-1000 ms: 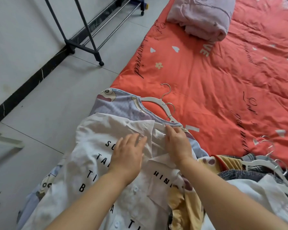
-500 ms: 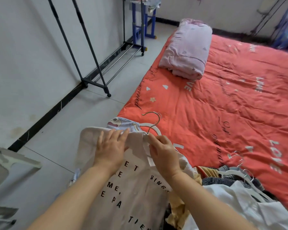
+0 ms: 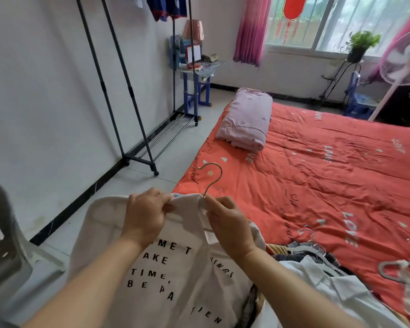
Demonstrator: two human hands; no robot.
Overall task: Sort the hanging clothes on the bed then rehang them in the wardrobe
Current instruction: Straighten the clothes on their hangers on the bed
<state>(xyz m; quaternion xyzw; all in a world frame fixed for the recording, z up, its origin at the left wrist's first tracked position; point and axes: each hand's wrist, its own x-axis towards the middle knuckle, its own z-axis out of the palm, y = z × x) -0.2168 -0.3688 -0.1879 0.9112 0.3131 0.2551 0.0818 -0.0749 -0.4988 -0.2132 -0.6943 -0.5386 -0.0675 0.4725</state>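
Bright, even daylight enters from the window [image 3: 336, 20] at 1 o'clock; shadows soft. Wide-angle bending of the rack [image 3: 102, 84] at 10 o'clock. Blurred fan [image 3: 402, 60] at 2 o'clock; overall slightly soft

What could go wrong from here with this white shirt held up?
1. The left grip and right grip pinch the shirt by its collar fabric near the hook, not clearly the hanger itself, so the shirt may slide askew.
2. The shirt's lower part lies against the pile of clothes and hangers. Lifting could drag or snag them.
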